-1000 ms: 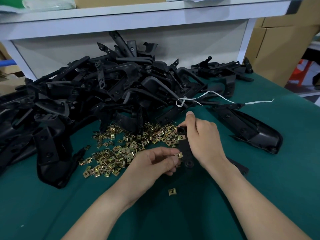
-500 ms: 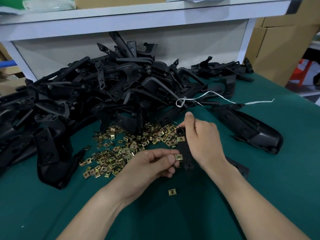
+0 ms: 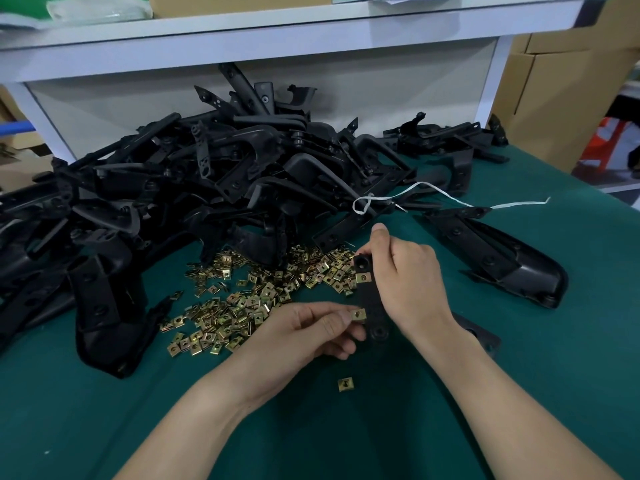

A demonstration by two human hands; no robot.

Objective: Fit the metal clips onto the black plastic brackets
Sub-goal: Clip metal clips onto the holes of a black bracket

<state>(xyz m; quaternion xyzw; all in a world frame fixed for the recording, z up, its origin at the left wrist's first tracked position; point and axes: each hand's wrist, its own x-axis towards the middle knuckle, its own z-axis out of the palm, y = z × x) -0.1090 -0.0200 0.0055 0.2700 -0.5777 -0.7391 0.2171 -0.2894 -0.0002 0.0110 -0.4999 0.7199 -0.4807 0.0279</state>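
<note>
My right hand (image 3: 407,282) grips a black plastic bracket (image 3: 373,303) upright over the green table, thumb near its top end. One brass-coloured clip (image 3: 363,277) sits on the bracket's upper part. My left hand (image 3: 311,336) pinches a second metal clip (image 3: 358,314) between thumb and forefinger against the bracket's left edge, lower down. A heap of loose clips (image 3: 249,303) lies to the left of both hands. A single clip (image 3: 345,384) lies on the cloth below them.
A large pile of black brackets (image 3: 214,188) covers the back and left of the green table (image 3: 519,393). One long bracket (image 3: 495,254) lies to the right, a white string (image 3: 450,197) trails across it. A white shelf (image 3: 277,32) overhangs; cardboard boxes (image 3: 561,98) stand at right.
My left hand has pushed the pinched clip a little rightward onto the bracket's edge. My right hand and the bracket have stayed almost still.
</note>
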